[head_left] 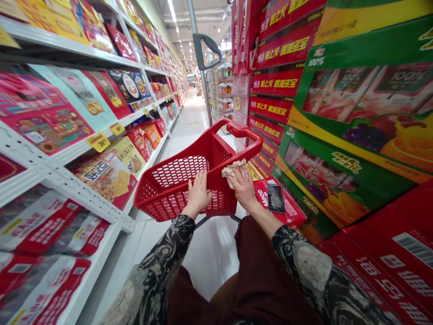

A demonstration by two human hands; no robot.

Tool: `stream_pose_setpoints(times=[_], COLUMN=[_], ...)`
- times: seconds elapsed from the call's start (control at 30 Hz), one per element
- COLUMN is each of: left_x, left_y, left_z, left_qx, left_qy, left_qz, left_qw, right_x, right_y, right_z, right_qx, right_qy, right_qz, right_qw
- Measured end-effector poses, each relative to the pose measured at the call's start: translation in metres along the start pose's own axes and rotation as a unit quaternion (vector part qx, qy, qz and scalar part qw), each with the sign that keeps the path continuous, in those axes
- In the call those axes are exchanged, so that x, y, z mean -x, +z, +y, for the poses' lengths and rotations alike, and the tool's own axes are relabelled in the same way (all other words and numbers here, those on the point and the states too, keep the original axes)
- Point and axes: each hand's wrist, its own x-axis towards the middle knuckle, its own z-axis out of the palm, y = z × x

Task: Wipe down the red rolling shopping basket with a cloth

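A red plastic shopping basket (176, 180) on a trolley stands in a shop aisle in front of me, its red handle (243, 132) raised at the far side. My left hand (199, 193) grips the basket's near rim, fingers curled over it. My right hand (242, 186) presses a crumpled pale cloth (232, 169) against the rim at the basket's right corner. A grey trolley handle (206, 47) on a pole rises behind the basket. I see nothing inside the basket.
Shelves of boxed biscuits and snacks (61, 131) run along the left with yellow price tags. Stacked red and green drink cartons (338, 113) wall the right side. A phone (275, 197) lies on a red carton beside my right wrist. The pale floor aisle (192, 122) stretches ahead.
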Motion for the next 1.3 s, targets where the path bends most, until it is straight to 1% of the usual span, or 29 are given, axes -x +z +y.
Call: stream_pose_setpoints(times=[0.1, 0.17, 0.2, 0.23, 0.27, 0.3, 0.33, 0.4, 0.43, 0.47, 0.5, 0.53, 0.63, 0.7, 0.73, 0.8, 0.87, 0.9, 0.97, 1.03, 1.07, 1.1, 1.13, 1.17, 1.2, 1.23, 1.27, 1.3], left_x=[0.003, 0.004, 0.004, 0.004, 0.004, 0.004, 0.004, 0.005, 0.006, 0.007, 0.008, 0.010, 0.014, 0.015, 0.016, 0.015, 0.014, 0.013, 0.012, 0.011, 0.010, 0.010, 0.009, 0.008, 0.007, 0.006, 0.005, 0.004], left_y=[-0.001, -0.002, -0.002, -0.001, 0.000, 0.001, 0.003, 0.005, 0.005, 0.004, 0.003, 0.001, -0.004, -0.006, -0.006, -0.006, -0.006, -0.006, -0.007, -0.009, -0.011, -0.013, -0.015, -0.017, -0.018, -0.019, -0.019, -0.019], left_z=[-0.001, 0.004, 0.008, 0.013, 0.019, 0.025, 0.032, 0.045, 0.050, 0.055, 0.057, 0.059, 0.056, 0.054, 0.054, 0.056, 0.059, 0.061, 0.065, 0.067, 0.066, 0.065, 0.062, 0.058, 0.052, 0.045, 0.038, 0.030], left_qx=[0.039, 0.110, 0.166, 0.237, 0.320, 0.410, 0.500, 0.652, 0.704, 0.738, 0.756, 0.761, 0.748, 0.760, 0.772, 0.791, 0.794, 0.791, 0.782, 0.765, 0.747, 0.719, 0.676, 0.617, 0.544, 0.460, 0.372, 0.288], left_qy=[-0.005, 0.010, 0.020, 0.027, 0.025, 0.012, -0.009, -0.058, -0.074, -0.085, -0.095, -0.108, -0.157, -0.176, -0.179, -0.183, -0.190, -0.190, -0.177, -0.149, -0.131, -0.114, -0.099, -0.084, -0.070, -0.057, -0.047, -0.043], left_qz=[0.012, 0.042, 0.055, 0.057, 0.047, 0.024, -0.006, -0.063, -0.084, -0.098, -0.110, -0.120, -0.138, -0.140, -0.140, -0.154, -0.176, -0.185, -0.191, -0.190, -0.184, -0.169, -0.139, -0.094, -0.037, 0.022, 0.071, 0.102], left_qw=[0.999, 0.993, 0.984, 0.970, 0.946, 0.912, 0.866, 0.754, 0.701, 0.662, 0.638, 0.629, 0.630, 0.610, 0.594, 0.563, 0.550, 0.551, 0.566, 0.597, 0.625, 0.665, 0.717, 0.777, 0.835, 0.886, 0.924, 0.951], right_x=[0.012, 0.016, 0.016, 0.016, 0.015, 0.014, 0.013, 0.012, 0.012, 0.013, 0.014, 0.014, 0.014, 0.011, 0.010, 0.009, 0.010, 0.012, 0.014, 0.013, 0.010, 0.005, -0.001, -0.009, -0.017, -0.026, -0.033, -0.039], right_y=[0.002, -0.003, -0.007, -0.011, -0.016, -0.021, -0.025, -0.029, -0.031, -0.032, -0.033, -0.034, -0.040, -0.042, -0.042, -0.040, -0.035, -0.033, -0.030, -0.029, -0.030, -0.032, -0.034, -0.035, -0.036, -0.036, -0.035, -0.033], right_z=[-0.006, -0.010, -0.013, -0.016, -0.020, -0.024, -0.029, -0.039, -0.045, -0.049, -0.054, -0.057, -0.061, -0.060, -0.059, -0.058, -0.057, -0.057, -0.055, -0.049, -0.043, -0.036, -0.028, -0.019, -0.009, 0.000, 0.008, 0.015], right_qx=[-0.019, -0.044, -0.059, -0.077, -0.096, -0.116, -0.137, -0.174, -0.188, -0.200, -0.213, -0.229, -0.304, -0.325, -0.317, -0.275, -0.233, -0.217, -0.192, -0.169, -0.153, -0.131, -0.104, -0.073, -0.040, -0.010, 0.014, 0.032], right_qy=[-0.030, -0.036, -0.034, -0.030, -0.025, -0.017, -0.007, 0.016, 0.023, 0.027, 0.029, 0.032, 0.069, 0.091, 0.094, 0.088, 0.080, 0.077, 0.063, 0.032, 0.017, 0.008, 0.005, 0.011, 0.024, 0.039, 0.049, 0.052], right_qz=[-0.016, -0.006, 0.002, 0.009, 0.016, 0.023, 0.031, 0.047, 0.051, 0.050, 0.044, 0.032, -0.008, -0.028, -0.035, -0.043, -0.036, -0.025, 0.008, 0.036, 0.048, 0.061, 0.077, 0.094, 0.112, 0.125, 0.130, 0.128], right_qw=[0.999, 0.998, 0.998, 0.997, 0.995, 0.993, 0.990, 0.984, 0.981, 0.978, 0.976, 0.972, 0.950, 0.941, 0.943, 0.957, 0.968, 0.973, 0.979, 0.984, 0.987, 0.989, 0.992, 0.993, 0.993, 0.991, 0.990, 0.990])
